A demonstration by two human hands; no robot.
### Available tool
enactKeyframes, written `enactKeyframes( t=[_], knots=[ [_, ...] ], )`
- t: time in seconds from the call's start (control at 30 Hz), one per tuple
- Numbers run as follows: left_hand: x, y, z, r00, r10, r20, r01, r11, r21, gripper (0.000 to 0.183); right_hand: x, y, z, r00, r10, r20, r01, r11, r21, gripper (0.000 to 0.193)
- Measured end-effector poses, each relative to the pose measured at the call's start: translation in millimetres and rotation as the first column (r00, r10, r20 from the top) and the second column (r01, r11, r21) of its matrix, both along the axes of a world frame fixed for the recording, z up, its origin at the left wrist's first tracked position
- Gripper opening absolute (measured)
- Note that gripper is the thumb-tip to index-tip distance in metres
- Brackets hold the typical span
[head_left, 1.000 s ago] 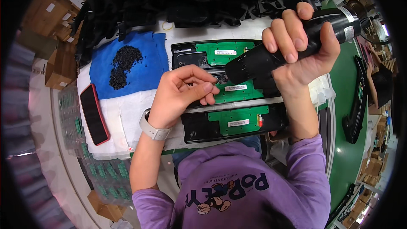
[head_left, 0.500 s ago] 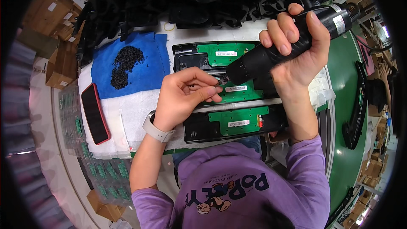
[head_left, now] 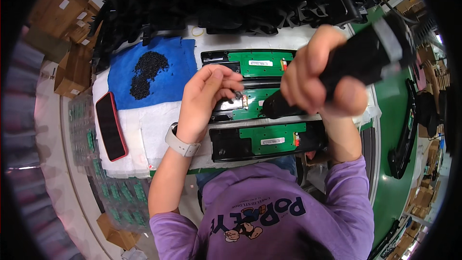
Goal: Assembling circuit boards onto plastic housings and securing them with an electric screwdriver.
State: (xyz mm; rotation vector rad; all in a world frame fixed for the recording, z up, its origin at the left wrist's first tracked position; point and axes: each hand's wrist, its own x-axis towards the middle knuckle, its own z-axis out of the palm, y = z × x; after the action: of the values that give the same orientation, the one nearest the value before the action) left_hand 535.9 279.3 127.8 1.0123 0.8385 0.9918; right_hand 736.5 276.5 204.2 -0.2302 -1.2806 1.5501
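Note:
My right hand (head_left: 310, 74), smeared by motion, is wrapped round a black electric screwdriver (head_left: 365, 53). The tool's narrow end points down and left over the middle of three black plastic panels, on its green circuit board (head_left: 252, 97); whether it touches cannot be told. My left hand (head_left: 204, 91) hovers at that board's left end, fingers curled, with small black screws (head_left: 237, 96) at the fingertips. Behind it lies the far panel with its own board (head_left: 264, 71), and nearest me the third panel (head_left: 226, 147). On a blue cloth (head_left: 180, 77) rests a pile of tiny black screws (head_left: 150, 65).
A red-edged phone (head_left: 111, 127) lies on the white table covering (head_left: 139, 135) to the left. Black moulded parts (head_left: 231, 5) are heaped along the back. To the right, a long black part (head_left: 404, 135) sits on a green surface (head_left: 385, 183). Cardboard boxes (head_left: 72, 77) stand at far left.
My right hand and the screwdriver have swung down a little, bringing the tool's tip lower over the middle board. My left hand has turned and shifted slightly left, with its fingertips drawn back.

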Motion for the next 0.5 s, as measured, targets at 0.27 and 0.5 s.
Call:
enactKeyframes(
  t=[0.27, 0.5],
  knots=[
    [3, -2, -6, 0.989, 0.062, 0.133, -0.065, 0.998, 0.018, 0.019, -11, -7, -8, 0.968, 0.004, 0.252, -0.051, 0.982, 0.181, 0.034],
    [4, -2, -8, 0.996, -0.05, 0.07, 0.054, 0.997, -0.048, 0.017, -17, -11, -9, 0.954, -0.051, 0.295, -0.054, 0.94, 0.337, 0.033]
  ],
)
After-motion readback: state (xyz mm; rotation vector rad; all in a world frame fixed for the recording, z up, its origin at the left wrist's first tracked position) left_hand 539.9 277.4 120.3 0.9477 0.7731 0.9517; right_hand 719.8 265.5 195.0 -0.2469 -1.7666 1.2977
